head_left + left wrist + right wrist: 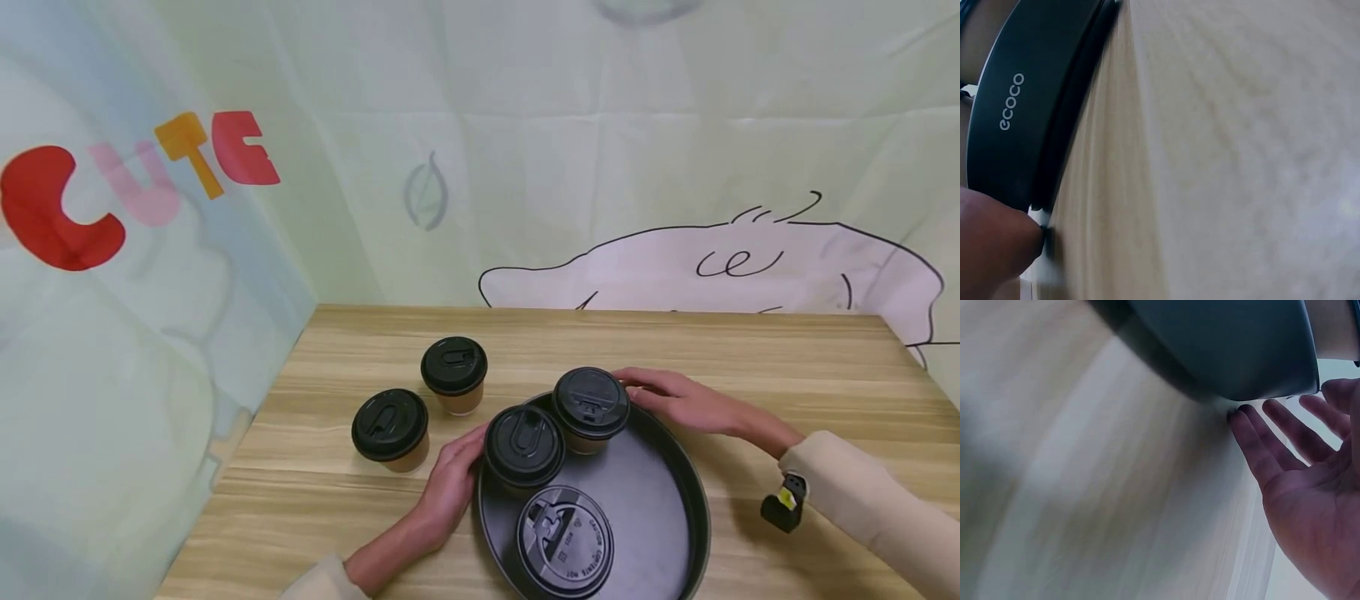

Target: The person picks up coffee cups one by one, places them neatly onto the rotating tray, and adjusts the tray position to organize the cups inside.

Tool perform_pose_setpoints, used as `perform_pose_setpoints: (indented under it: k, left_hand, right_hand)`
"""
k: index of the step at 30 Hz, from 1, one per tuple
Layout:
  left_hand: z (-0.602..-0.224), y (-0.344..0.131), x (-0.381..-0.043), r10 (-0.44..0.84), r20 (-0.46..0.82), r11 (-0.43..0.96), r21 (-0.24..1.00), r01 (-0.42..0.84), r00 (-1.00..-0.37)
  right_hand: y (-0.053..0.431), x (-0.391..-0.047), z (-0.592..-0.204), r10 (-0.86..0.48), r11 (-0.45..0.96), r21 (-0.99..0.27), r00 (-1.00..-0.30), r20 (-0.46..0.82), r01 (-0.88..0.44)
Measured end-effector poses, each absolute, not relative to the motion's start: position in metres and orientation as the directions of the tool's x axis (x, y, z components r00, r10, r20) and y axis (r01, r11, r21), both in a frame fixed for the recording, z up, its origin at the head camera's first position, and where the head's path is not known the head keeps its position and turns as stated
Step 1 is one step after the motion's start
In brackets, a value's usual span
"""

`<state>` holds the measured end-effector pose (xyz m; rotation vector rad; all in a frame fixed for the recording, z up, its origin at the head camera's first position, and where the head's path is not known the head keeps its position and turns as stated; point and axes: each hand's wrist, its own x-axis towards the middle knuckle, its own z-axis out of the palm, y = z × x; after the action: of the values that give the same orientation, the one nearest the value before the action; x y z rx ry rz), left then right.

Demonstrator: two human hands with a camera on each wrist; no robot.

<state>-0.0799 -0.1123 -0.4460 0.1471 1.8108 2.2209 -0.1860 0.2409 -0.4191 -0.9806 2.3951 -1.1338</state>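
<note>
A round black tray [651,508] sits on the wooden table before me, carrying three lidded paper cups. Its near cup [566,542] has a dark grey lid with raised lettering; the left cup [524,446] and the far cup [591,404] have black lids. My left hand [448,483] lies along the tray's left side, its fingertips by the left cup; the left wrist view shows a digit [997,240] against the tray wall marked "ecoco". Over at the far right rim, my right hand [693,402] reaches with extended fingers [1250,440] touching the tray's outer wall.
Two more black-lidded brown cups stand on the table left of the tray: one nearer cup [392,429] and one farther cup [454,375]. The wooden table [315,500] ends at a printed curtain [562,167] behind and to the left.
</note>
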Motion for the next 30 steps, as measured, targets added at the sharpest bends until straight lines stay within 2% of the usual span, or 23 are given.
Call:
perform_pose_setpoints:
  k: [8,18,22,30]
  left_hand:
    - [-0.445,-0.111,-0.080,0.275,-0.093,-0.191,0.970,-0.150,-0.957]
    - [-0.446,-0.111,-0.082,0.288,-0.107,-0.179,0.970,-0.164,-0.952]
    - [-0.446,-0.111,-0.083,0.293,-0.117,-0.198,0.964,-0.180,-0.949]
    - [-0.445,-0.112,-0.082,0.293,-0.143,-0.179,0.963,-0.201,-0.945]
  right_hand:
    - [0.228,-0.202,-0.416,-0.752,0.400,-0.837,-0.656,-0.066,-0.374]
    - [0.236,-0.201,-0.414,-0.806,0.351,-0.837,-0.591,-0.041,-0.421]
    - [0.245,-0.196,-0.412,-0.806,0.352,-0.845,-0.590,-0.053,-0.404]
    - [0.266,-0.184,-0.406,-0.783,0.412,-0.856,-0.602,-0.157,-0.313]
